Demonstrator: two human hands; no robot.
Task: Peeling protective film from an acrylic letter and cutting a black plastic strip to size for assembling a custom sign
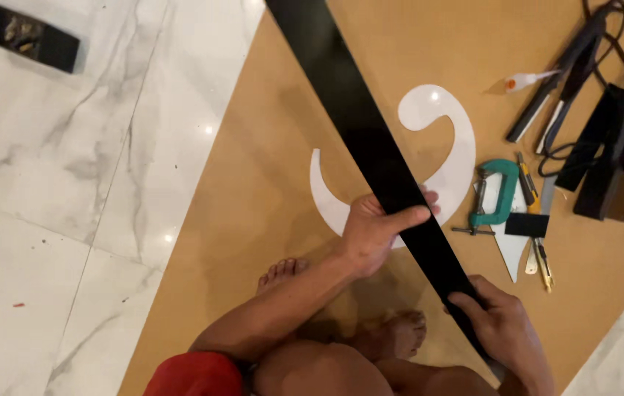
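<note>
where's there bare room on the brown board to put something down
Free: the brown board left of the white curved cutout, up to the marble floor. Crowded: right of the black strip, around the green clamp and tools.

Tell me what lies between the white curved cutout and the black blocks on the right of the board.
In the head view, between the white curved cutout and the black blocks lie a green C-clamp, a yellow utility knife and a small black pad.
</note>
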